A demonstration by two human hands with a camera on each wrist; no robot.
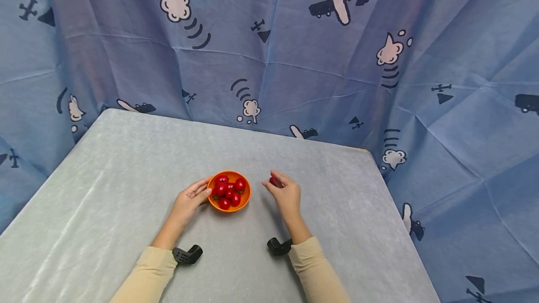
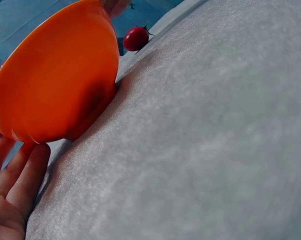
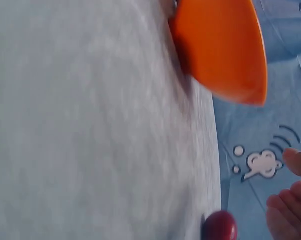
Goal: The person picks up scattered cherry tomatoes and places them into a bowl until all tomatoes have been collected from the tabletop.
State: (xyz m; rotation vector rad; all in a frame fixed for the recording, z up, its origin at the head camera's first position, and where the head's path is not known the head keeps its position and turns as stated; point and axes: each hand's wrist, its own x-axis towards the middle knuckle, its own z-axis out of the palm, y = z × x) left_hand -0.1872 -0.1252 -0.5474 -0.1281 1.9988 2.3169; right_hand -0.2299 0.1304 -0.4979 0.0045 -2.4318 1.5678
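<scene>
An orange bowl (image 1: 245,199) with several red cherry tomatoes (image 1: 229,194) in it stands on the table. My left hand (image 1: 188,201) holds the bowl at its left side, thumb at the rim and fingers against the outer wall. To the right of the bowl, my right hand (image 1: 288,196) is held over a single cherry tomato (image 3: 220,226), thumb and fingers spread apart around it. In the right wrist view the fingers (image 3: 290,210) stand apart from this tomato, which has a green stem in the left wrist view. The hand partly covers it in the head view.
A pale grey cloth covers the table (image 1: 139,153). Behind and to the right hangs a blue curtain (image 1: 294,83) printed with planes and clouds. Black devices (image 1: 188,255) are strapped to both wrists.
</scene>
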